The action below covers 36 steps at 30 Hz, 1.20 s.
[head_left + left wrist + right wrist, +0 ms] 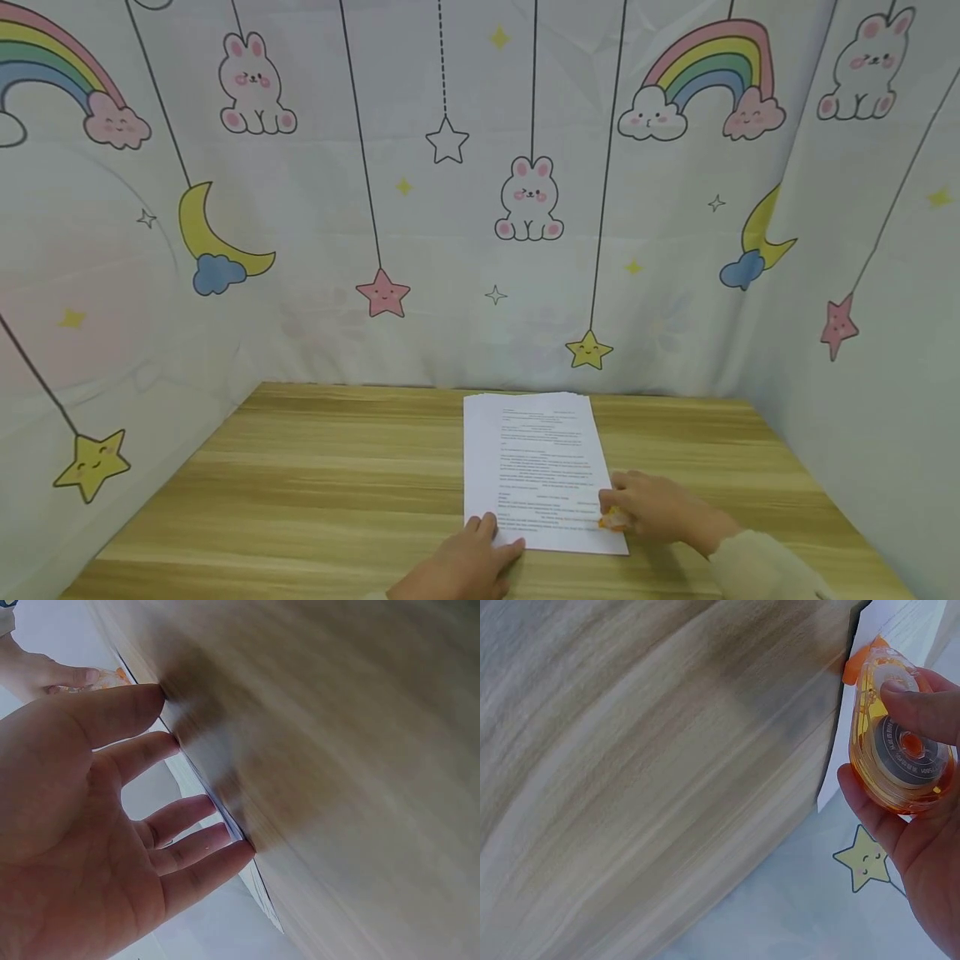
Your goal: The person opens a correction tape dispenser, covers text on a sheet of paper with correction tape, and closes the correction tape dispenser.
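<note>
A stack of printed paper sheets [540, 454] lies on the wooden table, its lines of text facing up. At its lower left corner my left hand [468, 558] rests, and the left wrist view shows the fingertips [199, 874] spread along the paper's edge against the tabletop. Over the right edge of the sheets, near the bottom lines, my right hand [651, 507] holds an orange see-through correction tape [904, 746] between thumb and fingers. Its orange tip end [862, 660] is at the paper; the head view cannot show whether it touches.
The wood-grain table [315, 483] reaches back to a pale curtain [450, 333] printed with rabbits, stars, moons and rainbows. The same cloth stands along the left and right sides. Bare tabletop shows on both sides of the paper.
</note>
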{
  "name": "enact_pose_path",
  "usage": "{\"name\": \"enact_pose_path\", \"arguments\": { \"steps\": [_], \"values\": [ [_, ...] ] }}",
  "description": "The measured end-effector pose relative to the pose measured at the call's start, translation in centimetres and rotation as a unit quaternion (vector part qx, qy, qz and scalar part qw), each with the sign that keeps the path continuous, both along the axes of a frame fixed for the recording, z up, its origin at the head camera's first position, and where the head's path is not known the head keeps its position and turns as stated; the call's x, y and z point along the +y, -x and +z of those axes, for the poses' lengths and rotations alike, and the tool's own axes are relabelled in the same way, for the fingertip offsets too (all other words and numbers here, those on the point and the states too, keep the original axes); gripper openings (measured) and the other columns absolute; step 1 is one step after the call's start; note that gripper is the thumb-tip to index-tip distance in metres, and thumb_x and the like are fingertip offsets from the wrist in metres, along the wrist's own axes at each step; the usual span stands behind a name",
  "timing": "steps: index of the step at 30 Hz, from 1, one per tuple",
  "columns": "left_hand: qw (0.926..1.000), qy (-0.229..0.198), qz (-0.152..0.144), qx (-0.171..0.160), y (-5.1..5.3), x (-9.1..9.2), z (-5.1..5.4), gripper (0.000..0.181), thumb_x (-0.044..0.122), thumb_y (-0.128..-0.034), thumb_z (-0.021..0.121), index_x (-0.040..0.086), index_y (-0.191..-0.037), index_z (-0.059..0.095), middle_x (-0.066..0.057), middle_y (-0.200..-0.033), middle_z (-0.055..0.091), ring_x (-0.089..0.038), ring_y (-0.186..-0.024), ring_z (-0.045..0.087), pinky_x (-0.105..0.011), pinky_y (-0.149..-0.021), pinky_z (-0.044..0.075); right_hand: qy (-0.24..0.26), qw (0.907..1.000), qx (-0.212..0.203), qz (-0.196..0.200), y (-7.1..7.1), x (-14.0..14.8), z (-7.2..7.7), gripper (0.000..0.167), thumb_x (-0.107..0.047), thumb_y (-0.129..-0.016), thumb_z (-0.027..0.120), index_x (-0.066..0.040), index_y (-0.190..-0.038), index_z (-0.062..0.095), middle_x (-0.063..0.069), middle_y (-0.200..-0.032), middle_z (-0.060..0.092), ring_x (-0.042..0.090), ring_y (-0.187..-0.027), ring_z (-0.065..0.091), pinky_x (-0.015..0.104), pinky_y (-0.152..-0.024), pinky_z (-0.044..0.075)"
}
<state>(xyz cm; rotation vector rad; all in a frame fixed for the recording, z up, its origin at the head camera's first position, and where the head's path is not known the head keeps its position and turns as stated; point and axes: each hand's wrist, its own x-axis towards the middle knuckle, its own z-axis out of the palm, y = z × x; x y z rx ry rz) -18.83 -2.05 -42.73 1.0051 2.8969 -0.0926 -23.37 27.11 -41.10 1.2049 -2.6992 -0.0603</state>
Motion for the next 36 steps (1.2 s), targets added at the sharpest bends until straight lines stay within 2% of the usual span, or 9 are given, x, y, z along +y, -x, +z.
{"name": "enact_pose_path", "arguments": {
  "steps": [5, 9, 12, 15, 17, 19, 22, 27, 36],
  "values": [
    [1.0000, 0.003, 0.004, -0.008, -0.1, 0.0, 0.2, 0.045, 0.037, -0.0848, 0.062, 0.037, -0.128, 0.051, -0.001, -0.103, 0.044, -0.013, -0.086, 0.038, -0.023, -0.076, 0.041, 0.027, 0.9996, 0.001, 0.000, 0.0, 0.3, -0.3, 0.012, -0.022, -0.079, 0.068, -0.026, -0.084, 0.058, -0.012, -0.076, 0.046, 0.003, -0.067, 0.042, 0.020, -0.055, 0.037],
    [1.0000, -0.008, 0.000, 0.006, -0.3, 0.0, 0.4, 0.044, 0.036, -0.0842, 0.063, 0.036, -0.127, 0.053, -0.002, -0.101, 0.044, -0.014, -0.085, 0.038, -0.023, -0.075, 0.042, 0.049, 0.9988, -0.004, 0.004, 0.1, 0.6, -0.4, 0.014, -0.016, -0.079, 0.068, -0.025, -0.084, 0.059, -0.012, -0.073, 0.045, 0.001, -0.064, 0.038, 0.018, -0.054, 0.035],
    [0.9996, -0.017, -0.008, 0.020, -0.4, 0.0, 0.5, 0.044, 0.034, -0.0829, 0.064, 0.034, -0.126, 0.054, -0.002, -0.100, 0.045, -0.014, -0.083, 0.039, -0.024, -0.073, 0.043, 0.074, 0.9968, -0.029, -0.005, 0.2, 1.2, -0.5, 0.007, -0.024, -0.082, 0.067, -0.024, -0.084, 0.061, -0.013, -0.071, 0.042, -0.001, -0.062, 0.035, 0.016, -0.053, 0.032],
    [0.9998, -0.011, -0.011, 0.013, -0.3, 0.1, 0.4, 0.044, 0.035, -0.0838, 0.063, 0.035, -0.126, 0.054, -0.002, -0.101, 0.046, -0.013, -0.084, 0.040, -0.024, -0.075, 0.043, 0.107, 0.9916, -0.065, -0.031, 0.2, 2.0, -0.4, 0.010, -0.032, -0.082, 0.066, -0.024, -0.083, 0.061, -0.014, -0.070, 0.041, -0.003, -0.062, 0.033, 0.016, -0.053, 0.030],
    [0.9999, -0.010, -0.012, 0.005, -0.2, 0.1, 0.3, 0.043, 0.036, -0.0842, 0.063, 0.035, -0.126, 0.054, -0.002, -0.102, 0.047, -0.013, -0.084, 0.040, -0.024, -0.075, 0.043, 0.124, 0.9882, -0.081, -0.042, 0.2, 2.6, -0.2, 0.005, -0.024, -0.084, 0.065, -0.024, -0.085, 0.060, -0.014, -0.072, 0.043, -0.003, -0.063, 0.033, 0.016, -0.053, 0.030],
    [0.9999, -0.011, -0.008, -0.002, -0.1, 0.1, 0.3, 0.043, 0.036, -0.0843, 0.063, 0.035, -0.126, 0.054, -0.002, -0.102, 0.047, -0.013, -0.084, 0.040, -0.024, -0.075, 0.042, 0.135, 0.9867, -0.082, -0.039, 0.2, 2.7, 0.1, 0.014, -0.013, -0.081, 0.065, -0.025, -0.087, 0.059, -0.013, -0.074, 0.047, -0.003, -0.065, 0.035, 0.017, -0.055, 0.032],
    [0.9998, -0.021, -0.005, -0.006, -0.2, -0.1, 0.5, 0.043, 0.035, -0.0840, 0.063, 0.034, -0.126, 0.055, -0.001, -0.101, 0.046, -0.013, -0.084, 0.039, -0.024, -0.075, 0.042, 0.135, 0.9861, -0.091, -0.033, 0.2, 2.4, 0.6, 0.025, -0.005, -0.077, 0.064, -0.024, -0.092, 0.060, -0.012, -0.078, 0.049, -0.003, -0.067, 0.036, 0.018, -0.057, 0.034],
    [0.9994, -0.034, -0.003, -0.004, -0.3, -0.2, 0.7, 0.043, 0.033, -0.0837, 0.063, 0.035, -0.126, 0.055, -0.001, -0.100, 0.045, -0.012, -0.083, 0.038, -0.023, -0.072, 0.041, 0.135, 0.9825, -0.117, -0.052, 0.1, 1.0, 0.8, 0.022, -0.008, -0.079, 0.063, -0.025, -0.094, 0.062, -0.012, -0.078, 0.047, -0.002, -0.066, 0.037, 0.018, -0.057, 0.034],
    [0.9994, -0.030, 0.002, -0.017, 0.0, -0.2, 0.4, 0.044, 0.034, -0.0823, 0.064, 0.036, -0.126, 0.054, -0.002, -0.104, 0.047, -0.014, -0.085, 0.040, -0.025, -0.073, 0.043, 0.119, 0.9839, -0.117, -0.064, 0.0, -1.9, 0.2, 0.031, -0.001, -0.076, 0.059, -0.027, -0.094, 0.062, -0.013, -0.080, 0.048, 0.000, -0.069, 0.039, 0.019, -0.061, 0.036]
  ]
}}
